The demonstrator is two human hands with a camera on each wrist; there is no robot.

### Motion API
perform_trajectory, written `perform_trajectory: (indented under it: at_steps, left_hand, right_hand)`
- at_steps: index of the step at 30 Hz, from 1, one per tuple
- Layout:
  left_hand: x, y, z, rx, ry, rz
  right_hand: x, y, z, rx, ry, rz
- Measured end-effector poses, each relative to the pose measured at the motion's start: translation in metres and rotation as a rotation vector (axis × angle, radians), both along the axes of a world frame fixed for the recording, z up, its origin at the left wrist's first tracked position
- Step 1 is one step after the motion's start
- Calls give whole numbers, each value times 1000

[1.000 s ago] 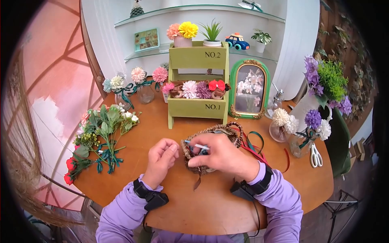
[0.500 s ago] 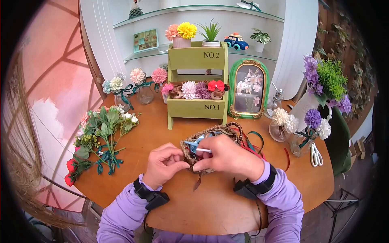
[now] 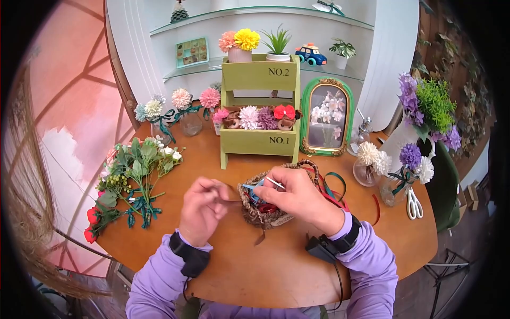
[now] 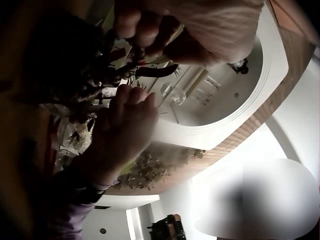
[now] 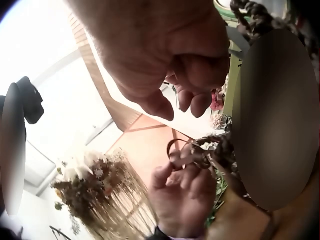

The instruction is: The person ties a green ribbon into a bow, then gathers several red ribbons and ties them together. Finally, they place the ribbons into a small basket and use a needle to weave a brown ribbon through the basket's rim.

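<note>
A woven brown basket (image 3: 261, 218) with braided edges sits in front of the person, with blue and red pieces inside. My left hand (image 3: 203, 208), blurred in the head view, is at the basket's left and pinches a thin brown ribbon (image 3: 234, 201) that runs to the rim. This ribbon (image 5: 175, 142) curves in a loop above the left fingers in the right wrist view. Over the basket, my right hand (image 3: 300, 196) holds a slim white stick (image 3: 274, 182) between its fingers. Another brown ribbon tail (image 3: 260, 237) hangs from the basket's front onto the table.
Artificial flowers (image 3: 135, 170) lie at the left. A green two-tier stand (image 3: 260, 143) and a green picture frame (image 3: 304, 119) rise behind the basket. Red and green ribbons (image 3: 340, 191), flower jars and white-handled scissors (image 3: 414, 204) are on the right.
The left hand came to the basket rim near the right hand, then drew back left with the brown ribbon. The right hand has lifted slightly, and the white stick is tilted more steeply.
</note>
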State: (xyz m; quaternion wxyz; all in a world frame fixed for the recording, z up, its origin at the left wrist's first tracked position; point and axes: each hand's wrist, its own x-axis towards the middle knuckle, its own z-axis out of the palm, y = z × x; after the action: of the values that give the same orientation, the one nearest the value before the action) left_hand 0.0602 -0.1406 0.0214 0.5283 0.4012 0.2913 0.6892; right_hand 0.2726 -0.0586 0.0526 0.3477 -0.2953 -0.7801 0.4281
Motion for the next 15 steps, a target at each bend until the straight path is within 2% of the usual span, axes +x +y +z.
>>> perform_trajectory:
  at_steps: [2, 3, 5, 6, 7, 9, 10, 14, 15]
  left_hand:
    - [-5, 6, 3, -69, -266, 55]
    - [-14, 10, 0, -71, -265, 53]
    - [-41, 20, -13, 6, -343, -68]
    - [-49, 23, -17, -89, -341, 16]
    - [-52, 26, -20, -87, -343, 18]
    - [-55, 31, -24, -217, -111, 227]
    - [-48, 35, -26, -222, -77, 337]
    - [-42, 34, -27, -214, 15, 284]
    - [-36, 31, -24, -228, 57, 233]
  right_hand:
    - [-1, -2, -1, 75, -52, -30]
    - [-1, -2, -2, 77, -67, -35]
    - [-2, 1, -4, 80, -82, -38]
    - [-1, 4, -7, 130, -92, -55]
    - [-1, 7, -10, 181, -101, -72]
    - [0, 10, -14, 265, -112, -62]
    - [1, 10, -15, 347, -122, -54]
    - [-2, 8, -10, 381, -146, -62]
    - [-3, 6, -8, 298, -203, -47]
